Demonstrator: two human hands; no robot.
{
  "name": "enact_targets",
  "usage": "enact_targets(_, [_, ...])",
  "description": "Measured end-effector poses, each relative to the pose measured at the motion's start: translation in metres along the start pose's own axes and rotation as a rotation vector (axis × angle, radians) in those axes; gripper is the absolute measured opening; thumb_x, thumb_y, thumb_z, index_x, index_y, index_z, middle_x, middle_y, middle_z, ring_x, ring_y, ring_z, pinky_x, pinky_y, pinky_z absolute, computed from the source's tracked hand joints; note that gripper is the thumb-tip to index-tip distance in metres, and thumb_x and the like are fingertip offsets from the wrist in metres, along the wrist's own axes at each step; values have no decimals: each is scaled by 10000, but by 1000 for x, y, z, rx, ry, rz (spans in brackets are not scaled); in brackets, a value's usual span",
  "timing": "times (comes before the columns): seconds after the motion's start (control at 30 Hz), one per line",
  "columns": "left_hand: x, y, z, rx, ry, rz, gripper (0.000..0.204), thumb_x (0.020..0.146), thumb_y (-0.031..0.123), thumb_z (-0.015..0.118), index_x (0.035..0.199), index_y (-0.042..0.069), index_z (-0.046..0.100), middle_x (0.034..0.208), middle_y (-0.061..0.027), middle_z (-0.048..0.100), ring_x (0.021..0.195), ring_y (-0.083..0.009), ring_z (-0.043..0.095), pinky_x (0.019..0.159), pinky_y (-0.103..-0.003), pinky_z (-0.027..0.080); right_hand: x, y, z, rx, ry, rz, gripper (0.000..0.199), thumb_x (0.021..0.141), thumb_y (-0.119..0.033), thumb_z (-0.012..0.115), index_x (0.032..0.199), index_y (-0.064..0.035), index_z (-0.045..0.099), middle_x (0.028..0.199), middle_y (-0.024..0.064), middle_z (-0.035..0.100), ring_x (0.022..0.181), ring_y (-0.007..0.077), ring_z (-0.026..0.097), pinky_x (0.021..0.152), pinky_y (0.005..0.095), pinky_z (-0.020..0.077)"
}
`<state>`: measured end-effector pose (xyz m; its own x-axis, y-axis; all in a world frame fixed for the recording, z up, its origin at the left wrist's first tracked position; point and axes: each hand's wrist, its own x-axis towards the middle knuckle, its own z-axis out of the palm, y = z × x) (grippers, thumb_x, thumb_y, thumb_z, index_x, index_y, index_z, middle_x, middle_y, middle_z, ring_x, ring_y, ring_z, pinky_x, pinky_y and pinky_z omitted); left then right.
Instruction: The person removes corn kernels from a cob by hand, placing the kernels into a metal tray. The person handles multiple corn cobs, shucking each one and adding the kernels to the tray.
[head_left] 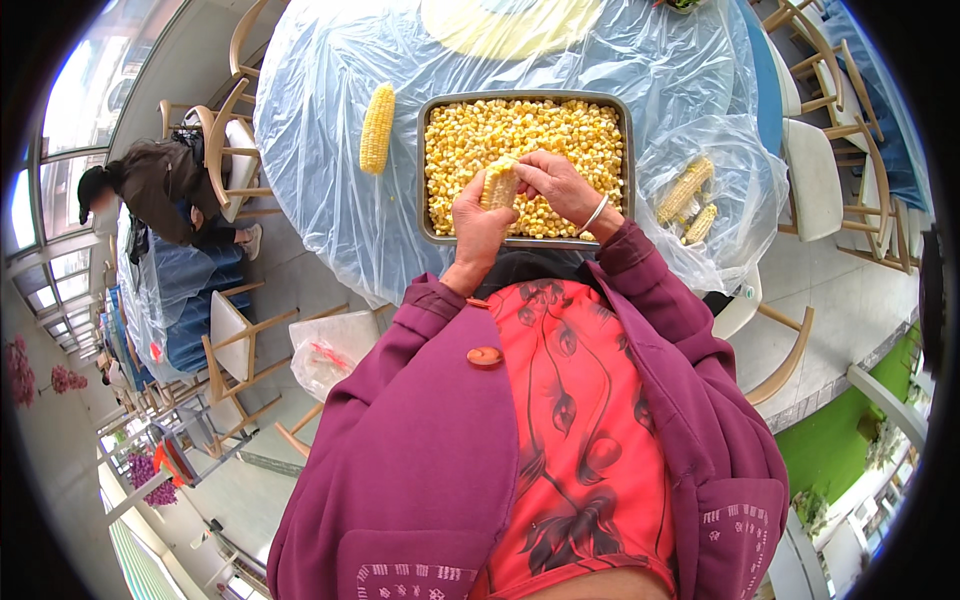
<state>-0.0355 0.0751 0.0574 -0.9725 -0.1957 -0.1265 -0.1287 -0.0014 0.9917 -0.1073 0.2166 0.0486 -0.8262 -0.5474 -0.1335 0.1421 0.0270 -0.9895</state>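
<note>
A metal tray [428,170] full of loose yellow corn kernels [520,135] sits on a round table covered with clear plastic sheet. My left hand [474,222] grips a partly stripped corn cob [499,183] over the tray's near edge. My right hand [558,185], with a bangle at the wrist, rests its fingers on the top of that cob. A whole corn cob [377,128] lies on the table to the left of the tray.
A clear plastic bag [735,190] at the right holds a few corn cobs [685,190]. Wooden chairs [830,160] ring the table. A person in dark clothes [160,185] sits at another table on the left. A white bag [325,355] rests on a chair below.
</note>
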Motion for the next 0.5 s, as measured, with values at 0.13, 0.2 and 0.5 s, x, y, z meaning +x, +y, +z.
enact_targets(0.13, [1,-7,-1,85,18,37,431,629,-73,608,1050,22,619,880,20,611,762,-70,558,655,-214,453,1,9,3,-146,11,-99,280,947,-197,476,849,34,600,725,65,595,637,145,555,589,286,461])
enact_targets(0.2, [0,-9,-1,73,24,39,427,630,-77,604,1046,21,618,884,19,611,765,-71,559,660,-215,453,1,15,3,-145,1,-103,273,948,-186,468,841,31,595,717,58,589,625,141,547,581,285,456])
enact_targets(0.5, [-2,1,2,-71,42,-48,440,627,-81,608,1057,12,611,888,9,610,773,-75,560,662,-218,452,-2,14,-1,100,-12,6,246,923,-102,452,1031,62,602,857,65,634,731,118,593,670,236,486])
